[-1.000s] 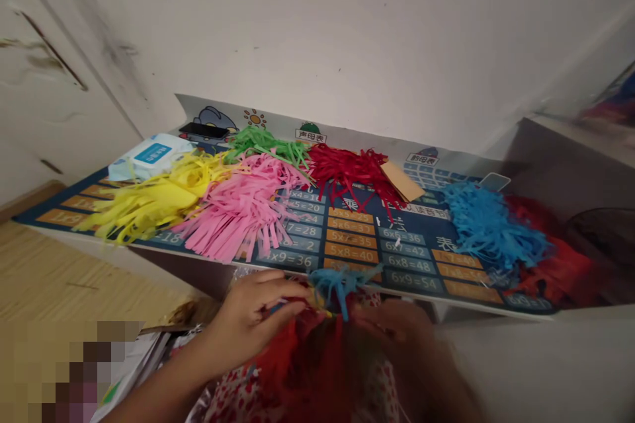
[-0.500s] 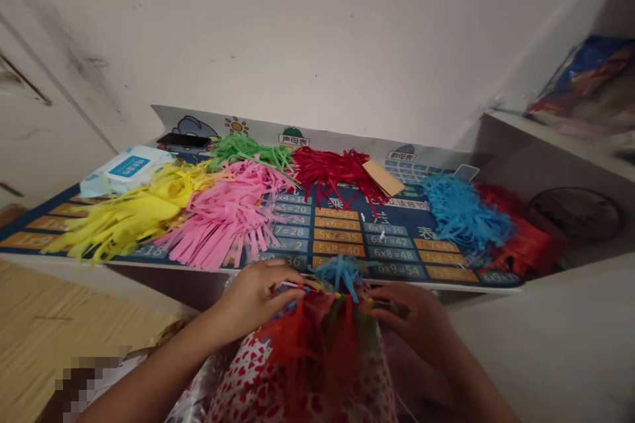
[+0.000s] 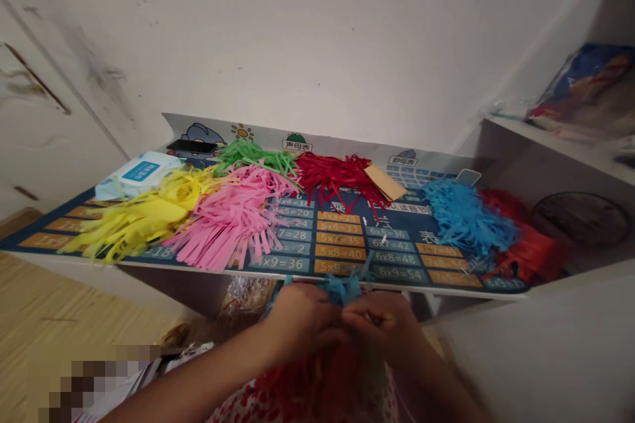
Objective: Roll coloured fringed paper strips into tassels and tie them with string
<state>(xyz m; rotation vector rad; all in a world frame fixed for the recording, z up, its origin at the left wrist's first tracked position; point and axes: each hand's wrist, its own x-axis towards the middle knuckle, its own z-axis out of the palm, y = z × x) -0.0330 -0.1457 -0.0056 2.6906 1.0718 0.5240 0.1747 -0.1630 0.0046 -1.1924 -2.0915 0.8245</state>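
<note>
At the front edge of the table, my left hand (image 3: 305, 317) and my right hand (image 3: 384, 320) meet with fingers pinched together. Both grip a bunch of coloured strips; its blue ends (image 3: 344, 287) stick up behind my fingers. The red strips (image 3: 337, 373) hang below, over white cloth with red hearts (image 3: 238, 406) on my lap. My fingers hide the exact spot being pinched. On the table beyond lie bundles of cut strips: yellow (image 3: 149, 211), pink (image 3: 228, 218), green (image 3: 255, 157), dark red (image 3: 332, 177) and blue (image 3: 466, 215).
A wipes pack (image 3: 136, 175) and a dark phone (image 3: 191, 145) lie at the back left of the printed table mat (image 3: 342, 254). A tan card (image 3: 385, 183) rests by the dark red strips. Red material (image 3: 530, 244) lies at the right, against a grey cabinet (image 3: 565, 178).
My hands have come together from either side of the bunch, now covering its middle. The red strips hang lower, and the view has shifted slightly.
</note>
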